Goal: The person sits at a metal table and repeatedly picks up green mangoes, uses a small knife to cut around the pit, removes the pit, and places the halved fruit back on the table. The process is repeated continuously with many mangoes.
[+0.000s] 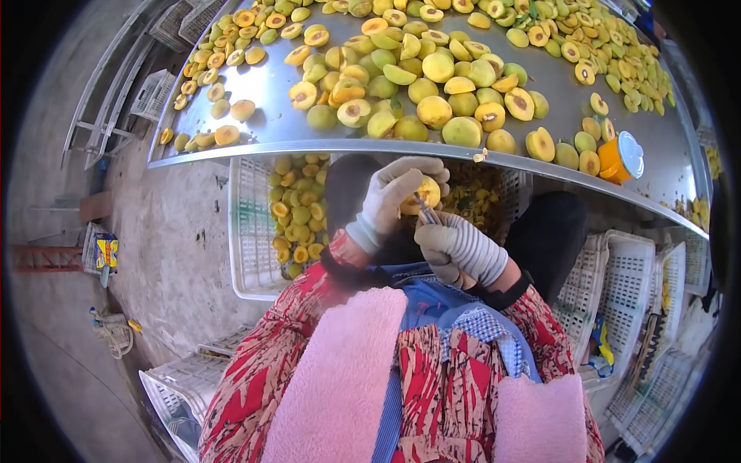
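Note:
Below the near edge of the metal table, my gloved left hand (395, 194) holds a yellow fruit half (425, 194), its cut side towards me. In a striped glove, my right hand (457, 246) grips a small metal tool (427, 213), whose tip meets the fruit's cut face; the tool's kind cannot be told. Many halved yellow-green stone fruits (438, 68) lie on the table beyond my hands, some with pits in them. Under the table edge, left of my hands, a white plastic crate (255, 231) holds more halves.
An orange mug (619, 159) lies near the right part of the metal table's edge (347, 147). Yellow-brown scraps (474, 188) fill a container between my knees. White crates (622, 289) stand at right, another (179, 382) at lower left. A bright box (106, 252) is far left.

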Tool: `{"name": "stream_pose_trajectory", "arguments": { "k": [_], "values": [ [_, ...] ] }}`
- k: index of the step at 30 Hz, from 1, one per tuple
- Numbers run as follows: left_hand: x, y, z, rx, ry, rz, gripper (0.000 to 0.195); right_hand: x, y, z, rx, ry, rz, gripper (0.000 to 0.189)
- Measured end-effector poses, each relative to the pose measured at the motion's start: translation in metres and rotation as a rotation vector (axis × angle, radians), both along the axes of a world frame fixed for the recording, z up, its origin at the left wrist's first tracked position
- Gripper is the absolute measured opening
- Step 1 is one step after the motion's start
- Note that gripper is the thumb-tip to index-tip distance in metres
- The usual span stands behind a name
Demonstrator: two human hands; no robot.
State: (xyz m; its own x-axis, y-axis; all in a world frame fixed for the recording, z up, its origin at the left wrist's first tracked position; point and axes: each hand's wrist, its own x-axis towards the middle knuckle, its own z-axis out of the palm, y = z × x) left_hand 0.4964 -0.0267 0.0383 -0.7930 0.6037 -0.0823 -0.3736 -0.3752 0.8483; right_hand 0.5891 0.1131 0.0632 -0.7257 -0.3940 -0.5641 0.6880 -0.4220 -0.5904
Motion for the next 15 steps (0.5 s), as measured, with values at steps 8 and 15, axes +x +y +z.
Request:
{"name": "stream_pose_trajectory", "arguments": {
  "k": [8, 15],
  "values": [
    [0.006, 0.028, -0.026, -0.202, -0.060, 0.278, 0.022, -0.017, 0.007, -0.038, 1.430, 0.624, 0.352, 0.030],
    [0.002, 0.054, -0.064, -0.216, -0.319, 0.599, 0.023, -0.034, 0.016, -0.051, 1.674, 0.584, 0.433, 0.022]
  ]
}}
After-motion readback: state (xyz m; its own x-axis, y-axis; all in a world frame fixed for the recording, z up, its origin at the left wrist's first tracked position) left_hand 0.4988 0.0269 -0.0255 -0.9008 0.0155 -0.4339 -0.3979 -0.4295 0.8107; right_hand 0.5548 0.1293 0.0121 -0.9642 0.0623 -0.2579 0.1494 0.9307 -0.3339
